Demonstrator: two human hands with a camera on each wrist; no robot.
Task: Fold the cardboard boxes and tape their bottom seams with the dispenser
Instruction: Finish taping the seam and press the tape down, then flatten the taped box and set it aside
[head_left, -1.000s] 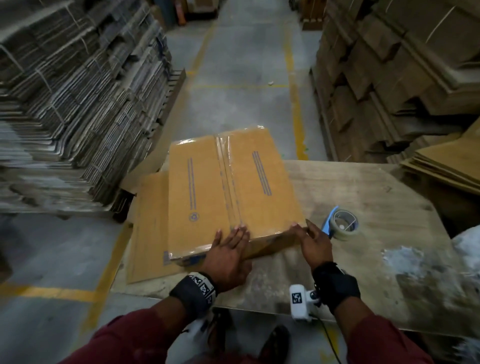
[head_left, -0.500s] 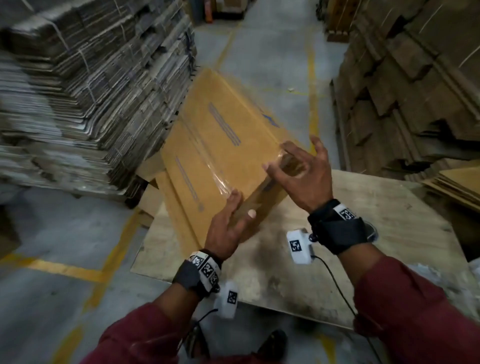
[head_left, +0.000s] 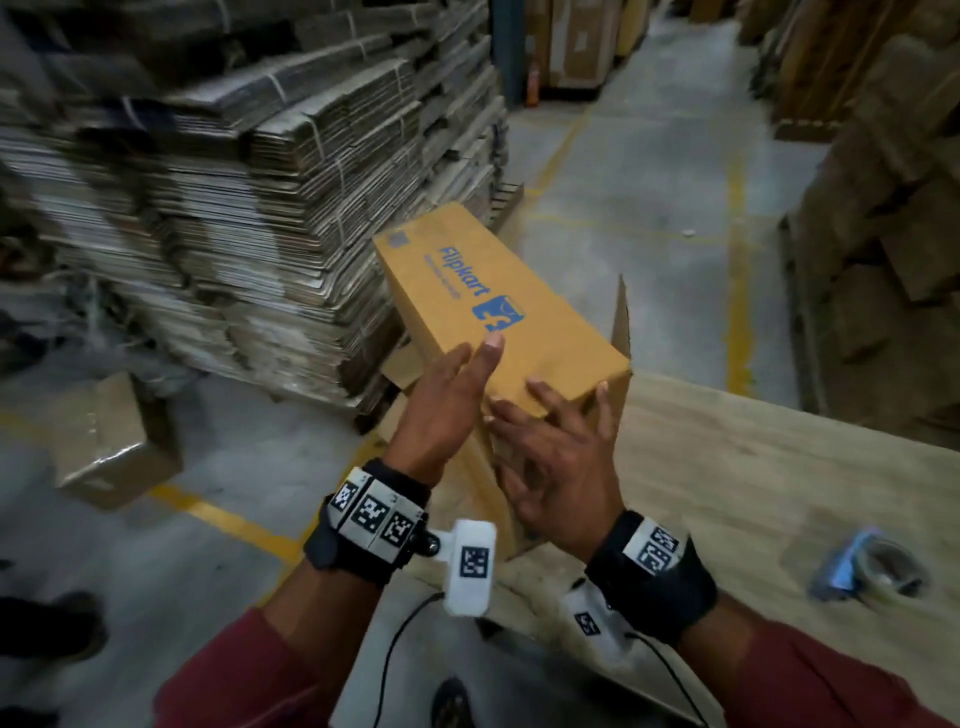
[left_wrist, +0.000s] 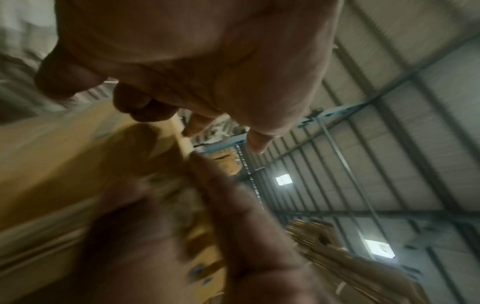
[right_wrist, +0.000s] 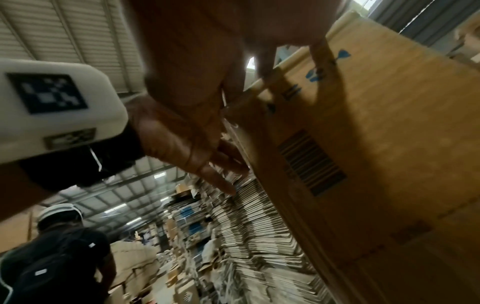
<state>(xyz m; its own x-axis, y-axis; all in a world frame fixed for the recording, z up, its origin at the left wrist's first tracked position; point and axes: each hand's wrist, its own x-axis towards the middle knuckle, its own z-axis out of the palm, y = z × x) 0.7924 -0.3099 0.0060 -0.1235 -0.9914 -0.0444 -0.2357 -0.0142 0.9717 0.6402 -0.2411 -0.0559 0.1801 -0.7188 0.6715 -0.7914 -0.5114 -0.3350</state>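
Note:
A folded brown cardboard box (head_left: 498, 312) with blue print is up in the air over the table's left edge, tilted, its printed side facing up. My left hand (head_left: 452, 405) lies flat against its left side with straight fingers. My right hand (head_left: 556, 457) presses spread fingers on the box's near end. In the right wrist view the box (right_wrist: 376, 144) shows a barcode, and my fingertips (right_wrist: 318, 51) touch its edge. The blue tape dispenser (head_left: 872, 571) lies on the table at the right, away from both hands.
The wooden table (head_left: 779, 493) runs to the right. Tall stacks of flattened cardboard (head_left: 234, 208) stand at the left, more at the right (head_left: 883, 208). A taped box (head_left: 114, 441) sits on the floor at the left. Another person (right_wrist: 57, 257) stands nearby.
The box lay on the table with its taped seam up. Both hands have lifted it, turned it over and swung it to the left. The view has turned left too.

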